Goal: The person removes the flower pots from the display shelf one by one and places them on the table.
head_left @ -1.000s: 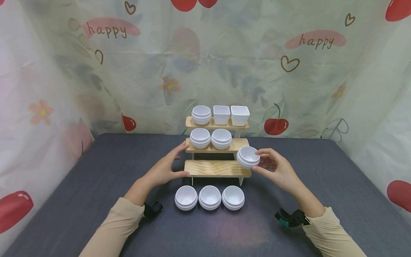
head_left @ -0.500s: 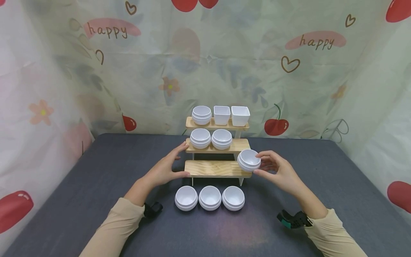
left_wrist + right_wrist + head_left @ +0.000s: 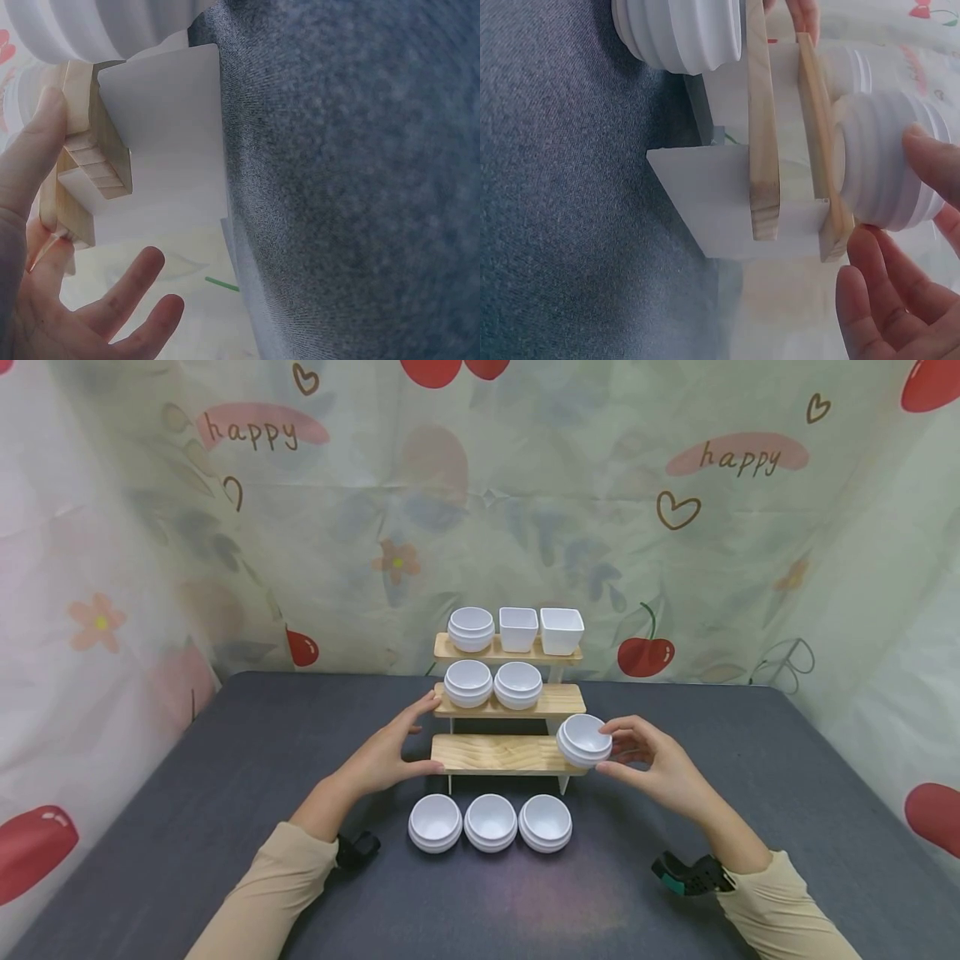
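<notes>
A small white ribbed round bowl (image 3: 583,741) is gripped by my right hand (image 3: 654,765) between thumb and fingers. It is held up off the boards, in front of the right end of the lowest wooden shelf (image 3: 495,754). In the right wrist view the bowl (image 3: 889,161) hangs apart from the board edges. My left hand (image 3: 386,753) touches the left side of the three-tier stand, its thumb at the lowest shelf and its forefinger at the middle shelf (image 3: 558,700). In the left wrist view its other fingers (image 3: 142,300) extend loosely beside the stand.
Two round bowls (image 3: 468,683) sit on the middle shelf. The top shelf (image 3: 465,652) carries a round bowl (image 3: 471,628) and two square bowls (image 3: 517,629). In front of the stand, three round bowls (image 3: 491,823) line up on the dark cloth-covered table (image 3: 247,760).
My right hand has brought the bowl slightly toward me and to the right, from near the middle shelf's right end. The left hand and the stand stay in place.
</notes>
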Tool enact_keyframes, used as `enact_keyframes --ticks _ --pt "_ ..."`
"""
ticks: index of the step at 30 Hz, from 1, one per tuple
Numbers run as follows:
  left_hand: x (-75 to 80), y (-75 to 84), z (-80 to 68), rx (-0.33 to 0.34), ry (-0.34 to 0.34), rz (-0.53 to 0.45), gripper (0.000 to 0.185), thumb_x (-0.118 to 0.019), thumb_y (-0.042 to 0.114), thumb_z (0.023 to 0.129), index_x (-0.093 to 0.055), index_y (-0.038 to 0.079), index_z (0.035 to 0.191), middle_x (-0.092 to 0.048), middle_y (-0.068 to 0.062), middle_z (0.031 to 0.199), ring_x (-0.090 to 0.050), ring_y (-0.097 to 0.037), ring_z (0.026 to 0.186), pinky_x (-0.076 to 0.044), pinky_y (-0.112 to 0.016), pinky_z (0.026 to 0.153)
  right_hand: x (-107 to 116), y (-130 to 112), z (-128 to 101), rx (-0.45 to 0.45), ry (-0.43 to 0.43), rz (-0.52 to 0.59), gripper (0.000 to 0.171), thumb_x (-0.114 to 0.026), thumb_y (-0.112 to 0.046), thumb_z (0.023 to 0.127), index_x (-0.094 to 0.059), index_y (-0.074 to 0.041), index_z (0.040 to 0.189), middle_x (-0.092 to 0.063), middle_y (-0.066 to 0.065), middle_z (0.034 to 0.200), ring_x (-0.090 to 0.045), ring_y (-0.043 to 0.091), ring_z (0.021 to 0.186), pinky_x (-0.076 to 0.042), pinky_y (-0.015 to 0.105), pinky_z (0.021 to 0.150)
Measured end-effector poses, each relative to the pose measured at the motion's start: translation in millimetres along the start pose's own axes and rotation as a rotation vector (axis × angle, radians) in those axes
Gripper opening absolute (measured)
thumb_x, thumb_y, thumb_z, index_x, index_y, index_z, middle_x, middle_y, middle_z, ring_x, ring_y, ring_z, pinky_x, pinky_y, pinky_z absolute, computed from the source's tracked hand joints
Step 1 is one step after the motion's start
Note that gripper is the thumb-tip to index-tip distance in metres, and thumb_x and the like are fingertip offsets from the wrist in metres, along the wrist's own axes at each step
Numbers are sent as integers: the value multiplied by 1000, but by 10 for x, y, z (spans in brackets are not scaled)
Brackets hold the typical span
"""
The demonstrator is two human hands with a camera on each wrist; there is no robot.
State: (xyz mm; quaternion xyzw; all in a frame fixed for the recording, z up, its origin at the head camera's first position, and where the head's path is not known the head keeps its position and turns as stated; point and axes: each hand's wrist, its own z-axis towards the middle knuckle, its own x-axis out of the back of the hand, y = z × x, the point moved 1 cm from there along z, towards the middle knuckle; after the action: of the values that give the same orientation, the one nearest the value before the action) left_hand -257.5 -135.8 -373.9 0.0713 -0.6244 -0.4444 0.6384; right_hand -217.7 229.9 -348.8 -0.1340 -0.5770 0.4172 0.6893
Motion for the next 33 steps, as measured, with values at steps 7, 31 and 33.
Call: enact_keyframes --ticks 7,31,33 --pt "-2 -3 1 1 1 -2 92 -78 23 75 -23 18 148 -13 -9 158 -44 -37 130 -41 -49 107 5 24 -10 9 -20 5 40 -74 -17 80 -55 -10 115 -65 11 107 -62 15 91 -54 22 80" --pt "3 -2 2 -6 -1 -7 91 -78 22 75 -23 17 148 -13 -10 158 -41 -36 133 -41 -48 107 41 80 -61 49 -72 24 39 -75 -16 79 -56 -10 112 -62 6 105 -58 -2 89 -54 22 78" --pt "2 -4 2 -5 -3 -7 91 -78 22 75 -23 17 148 -13 -9 158 -40 -36 133 -41 -48 107 48 85 -69 58 -74 23 38 -75 -15 79 -56 -9 112 -60 6 106 -57 -3 89 -54 22 77"
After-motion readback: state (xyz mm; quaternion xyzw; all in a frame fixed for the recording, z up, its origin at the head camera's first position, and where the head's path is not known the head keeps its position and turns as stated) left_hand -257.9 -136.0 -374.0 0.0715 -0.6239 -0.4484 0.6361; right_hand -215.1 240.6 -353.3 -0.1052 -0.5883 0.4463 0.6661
